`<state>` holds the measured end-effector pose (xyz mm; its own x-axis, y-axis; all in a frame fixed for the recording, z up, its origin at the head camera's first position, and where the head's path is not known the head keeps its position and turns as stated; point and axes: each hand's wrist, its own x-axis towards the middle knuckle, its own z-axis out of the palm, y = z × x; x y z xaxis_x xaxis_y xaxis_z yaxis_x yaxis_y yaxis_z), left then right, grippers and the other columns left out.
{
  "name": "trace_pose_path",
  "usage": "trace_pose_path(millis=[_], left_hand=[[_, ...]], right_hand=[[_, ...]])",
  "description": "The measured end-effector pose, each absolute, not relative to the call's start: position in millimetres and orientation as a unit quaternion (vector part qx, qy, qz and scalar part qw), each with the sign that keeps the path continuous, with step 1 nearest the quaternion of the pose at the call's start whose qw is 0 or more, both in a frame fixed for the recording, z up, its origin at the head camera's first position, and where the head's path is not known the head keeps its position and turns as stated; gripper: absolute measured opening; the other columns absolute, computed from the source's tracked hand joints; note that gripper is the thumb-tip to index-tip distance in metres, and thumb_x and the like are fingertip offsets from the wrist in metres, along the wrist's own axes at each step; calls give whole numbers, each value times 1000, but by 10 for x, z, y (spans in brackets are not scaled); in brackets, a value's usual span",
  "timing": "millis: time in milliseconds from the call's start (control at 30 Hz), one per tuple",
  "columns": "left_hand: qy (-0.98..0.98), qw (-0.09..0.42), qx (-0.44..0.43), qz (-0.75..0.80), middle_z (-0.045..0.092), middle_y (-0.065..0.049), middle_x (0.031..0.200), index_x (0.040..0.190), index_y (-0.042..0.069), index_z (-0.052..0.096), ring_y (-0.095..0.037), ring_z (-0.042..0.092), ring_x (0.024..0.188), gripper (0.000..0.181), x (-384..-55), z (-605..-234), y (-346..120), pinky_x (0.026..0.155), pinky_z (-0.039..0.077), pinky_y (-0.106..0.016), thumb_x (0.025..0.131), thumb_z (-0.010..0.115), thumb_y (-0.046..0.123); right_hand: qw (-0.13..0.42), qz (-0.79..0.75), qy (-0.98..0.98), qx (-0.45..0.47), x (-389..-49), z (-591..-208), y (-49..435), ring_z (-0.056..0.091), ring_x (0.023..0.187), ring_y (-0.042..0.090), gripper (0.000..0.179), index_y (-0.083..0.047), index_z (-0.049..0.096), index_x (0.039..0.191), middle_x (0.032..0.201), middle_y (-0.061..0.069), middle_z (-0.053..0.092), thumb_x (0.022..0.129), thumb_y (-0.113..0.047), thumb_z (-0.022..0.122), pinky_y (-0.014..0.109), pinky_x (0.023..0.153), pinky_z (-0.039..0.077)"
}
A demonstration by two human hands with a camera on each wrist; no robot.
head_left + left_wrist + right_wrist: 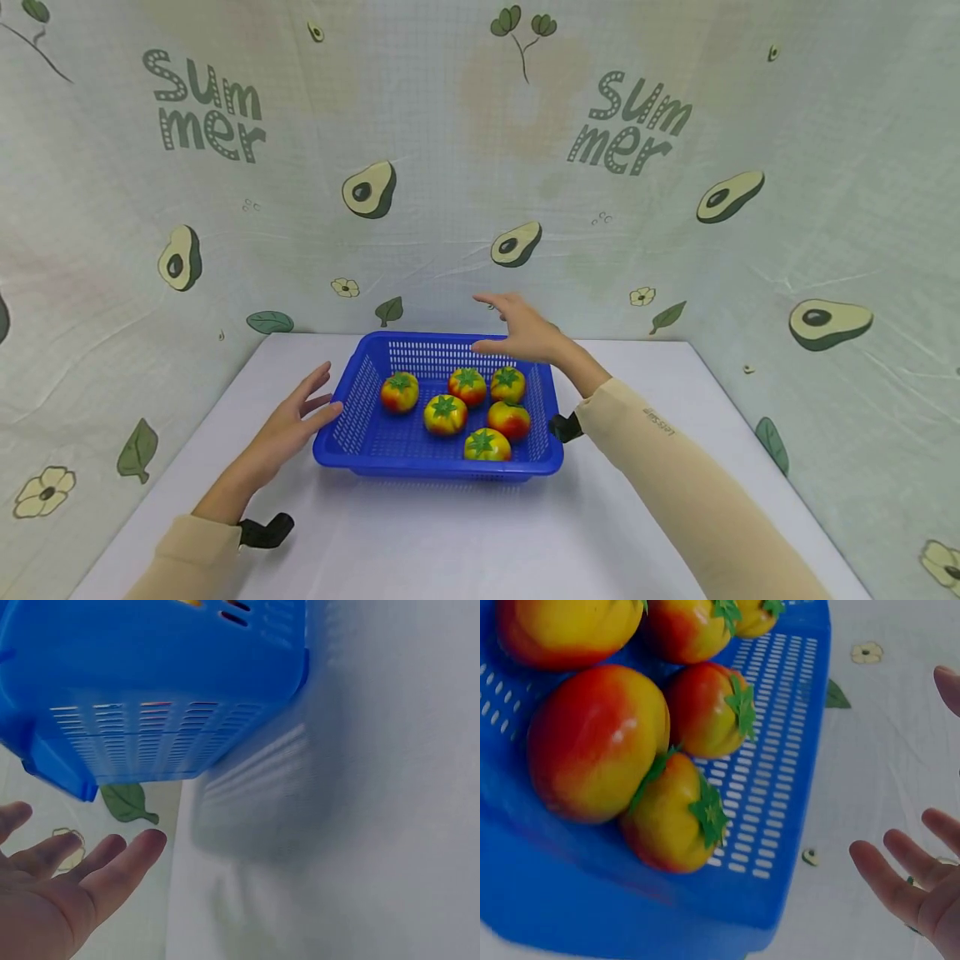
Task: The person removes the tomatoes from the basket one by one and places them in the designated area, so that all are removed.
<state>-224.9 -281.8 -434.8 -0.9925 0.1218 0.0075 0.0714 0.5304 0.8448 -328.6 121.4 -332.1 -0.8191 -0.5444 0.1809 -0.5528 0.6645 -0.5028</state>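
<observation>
A blue plastic basket [442, 466] with slotted walls stands on the white table, holding several red-and-yellow tomatoes [445, 415] with green star-shaped leaf tops. Most of them lie in its middle and right part; one sits apart at the left. My left hand [288, 427] is beside the basket's left rim, fingers apart and holding nothing. In the left wrist view its fingertips [152, 841] stand off the basket wall. Over the back right of the basket hovers my right hand [527, 332], fingers spread, thumb apart, with nothing in it.
Behind the table hangs a pale cloth [450, 133] printed with avocados, leaves and lettering, which also runs along both sides. White tabletop [390, 542] surrounds the basket. A black strap piece [266, 531] sits at the left wrist, another [565, 427] at the right.
</observation>
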Motion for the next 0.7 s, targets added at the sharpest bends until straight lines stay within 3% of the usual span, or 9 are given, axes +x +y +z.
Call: trace_pose_path(millis=[167,700], left_hand=[[864,42,48,499,17,-22,176,173,29,9,-56,30,153,87,-2223,-4384,-2796,110,39,-73,107,64,42],[841,56,53,535,17,-23,175,173,26,12,-58,30,152,80,-2213,-4427,-2781,112,39,-71,109,58,42]], right_hand=[[-8,288,-903,317,-3308,-3395,1040,55,133,37,86,-16,38,165,163,16,41,95,-40,80,53,110,51],[-74,349,-872,334,-3369,-3665,558,56,137,41,73,-13,46,160,160,16,46,97,-29,79,49,112,51]])
